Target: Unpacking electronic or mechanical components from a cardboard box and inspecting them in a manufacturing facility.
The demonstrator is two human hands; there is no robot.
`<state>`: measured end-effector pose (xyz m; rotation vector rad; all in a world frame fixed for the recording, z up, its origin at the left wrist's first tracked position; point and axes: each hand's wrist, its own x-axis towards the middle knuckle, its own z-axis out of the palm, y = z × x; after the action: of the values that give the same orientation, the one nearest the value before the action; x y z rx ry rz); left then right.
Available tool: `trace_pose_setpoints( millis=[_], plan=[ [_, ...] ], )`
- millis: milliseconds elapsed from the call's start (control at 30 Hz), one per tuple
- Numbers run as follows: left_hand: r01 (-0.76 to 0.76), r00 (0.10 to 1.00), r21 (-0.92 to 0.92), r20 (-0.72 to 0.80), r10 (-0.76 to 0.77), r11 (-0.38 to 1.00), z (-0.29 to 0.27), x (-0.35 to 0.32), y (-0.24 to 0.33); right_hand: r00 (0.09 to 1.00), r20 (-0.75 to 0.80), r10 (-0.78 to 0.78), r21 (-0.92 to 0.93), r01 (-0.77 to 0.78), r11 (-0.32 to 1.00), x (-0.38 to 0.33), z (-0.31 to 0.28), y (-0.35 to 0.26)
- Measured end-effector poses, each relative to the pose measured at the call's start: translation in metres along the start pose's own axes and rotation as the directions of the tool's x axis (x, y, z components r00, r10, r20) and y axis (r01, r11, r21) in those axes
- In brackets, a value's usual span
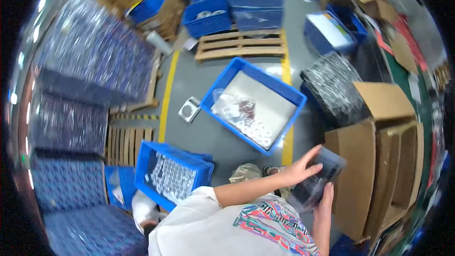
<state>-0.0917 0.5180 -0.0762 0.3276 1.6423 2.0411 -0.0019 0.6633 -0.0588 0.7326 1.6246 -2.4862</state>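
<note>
Both my hands hold a clear plastic bag of small dark parts (pixel 316 180) at the lower right, just in front of an open cardboard box (pixel 365 170). My left hand (pixel 303 166) reaches across my body and grips the bag's upper left side. Gripping its lower edge from below is my right hand (pixel 326 201). My white printed shirt (pixel 227 227) fills the bottom of the view.
A blue crate (pixel 284 90) on the grey floor holds a white sheet and a bag of white rings (pixel 251 121). Another blue crate (pixel 142 161) holds small metal parts. A small scale (pixel 189 109), a wooden pallet (pixel 241 42), wrapped crate stacks (pixel 90 52) and more cardboard boxes (pixel 403 161) surround me.
</note>
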Motion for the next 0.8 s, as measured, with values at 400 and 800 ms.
trace_pose_setpoints(
  millis=[400,800],
  plan=[
    [-0.054,0.897,-0.884,-0.247,-0.366,0.464,-0.174,-0.191,-0.008,0.807,0.547,0.222,-0.47,0.076,0.879,-0.036,0.182,0.06],
    [-0.459,0.872,-0.888,-0.455,0.182,-0.018,-0.217,-0.295,0.013,0.745,0.062,0.664,-0.837,-0.324,0.441,0.063,0.028,0.175]
  ],
)
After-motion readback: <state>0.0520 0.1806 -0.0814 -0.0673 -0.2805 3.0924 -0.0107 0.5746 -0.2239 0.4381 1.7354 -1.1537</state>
